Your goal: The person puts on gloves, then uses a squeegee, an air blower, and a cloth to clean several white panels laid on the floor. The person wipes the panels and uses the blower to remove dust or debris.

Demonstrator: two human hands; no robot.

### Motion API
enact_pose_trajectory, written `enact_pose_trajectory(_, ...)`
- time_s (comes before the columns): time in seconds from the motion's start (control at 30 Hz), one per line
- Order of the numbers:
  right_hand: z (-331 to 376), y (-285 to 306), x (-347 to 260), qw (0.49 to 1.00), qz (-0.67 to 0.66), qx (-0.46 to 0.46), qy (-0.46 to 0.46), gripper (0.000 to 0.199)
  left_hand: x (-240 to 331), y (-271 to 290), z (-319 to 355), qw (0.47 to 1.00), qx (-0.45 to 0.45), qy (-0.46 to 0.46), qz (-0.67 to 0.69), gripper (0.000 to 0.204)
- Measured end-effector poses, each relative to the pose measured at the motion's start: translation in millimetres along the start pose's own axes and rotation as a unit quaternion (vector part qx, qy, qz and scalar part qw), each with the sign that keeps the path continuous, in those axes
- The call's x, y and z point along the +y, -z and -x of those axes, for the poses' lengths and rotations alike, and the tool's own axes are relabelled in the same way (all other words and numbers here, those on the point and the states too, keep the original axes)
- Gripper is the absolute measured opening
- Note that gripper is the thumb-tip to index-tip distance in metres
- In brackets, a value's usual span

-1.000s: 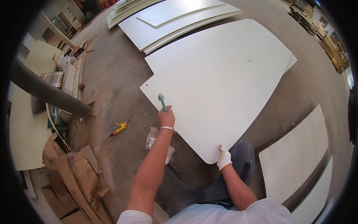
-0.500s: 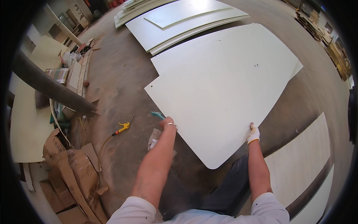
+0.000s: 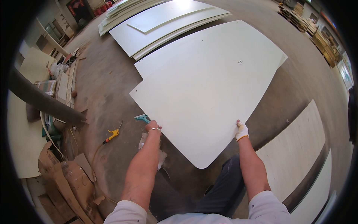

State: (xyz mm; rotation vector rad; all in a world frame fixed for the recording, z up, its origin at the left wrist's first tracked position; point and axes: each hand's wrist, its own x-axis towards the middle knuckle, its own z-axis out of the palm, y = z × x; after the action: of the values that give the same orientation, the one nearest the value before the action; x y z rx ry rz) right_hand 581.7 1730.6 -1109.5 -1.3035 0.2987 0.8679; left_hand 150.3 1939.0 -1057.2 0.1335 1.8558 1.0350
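A large white panel (image 3: 201, 86) lies in front of me, with a rounded near corner, a small hole at its left corner and a dark-edged mark toward its far right. My left hand (image 3: 153, 127), bare with a pale band at the wrist, is closed around a teal-handled scraper (image 3: 142, 118) and rests against the panel's left edge. The scraper's head points away to the left. On the right edge, my right hand (image 3: 241, 130) grips the panel; it wears a white glove with a yellow cuff, and the thumb lies on top.
More white panels (image 3: 123, 43) are stacked beyond. A yellow air blow gun (image 3: 113, 133) with a hose lies on the floor at left, near crumpled cardboard (image 3: 76, 175) and a dark pole (image 3: 48, 99). Pale boards (image 3: 294, 149) lie at right; wooden pallets (image 3: 322, 46) stand far right.
The whole scene has shifted left in the view, showing more at the far right. Both hands stay at the panel's edges, and more of the scraper shows.
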Motion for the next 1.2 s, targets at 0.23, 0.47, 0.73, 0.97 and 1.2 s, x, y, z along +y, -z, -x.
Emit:
enact_pose_trajectory(0.23, 43, 3, 9, 0.994, 0.058, 0.029, -0.084, 0.022, 2, 16, -31, 0.994, -0.063, -0.069, -0.059, 0.020)
enact_pose_trajectory(0.47, 37, -16, 15, 0.955, 0.270, 0.096, 0.081, 0.044, 6, -23, -35, 0.982, -0.126, -0.132, -0.057, 0.045)
enact_pose_trajectory(0.73, 26, -23, 8, 0.954, 0.249, 0.121, 0.113, 0.044, 7, -62, -36, 0.977, -0.078, -0.155, -0.122, 0.048)
enact_pose_trajectory(0.97, 21, -27, 14, 0.971, 0.159, 0.110, 0.142, 0.046, 18, -30, -38, 0.981, -0.152, -0.085, -0.081, 0.036)
enact_pose_trajectory(1.2, 20, -32, 16, 0.983, 0.061, 0.110, 0.136, 0.034, 67, 53, -47, 0.985, -0.105, -0.120, -0.057, 0.027)
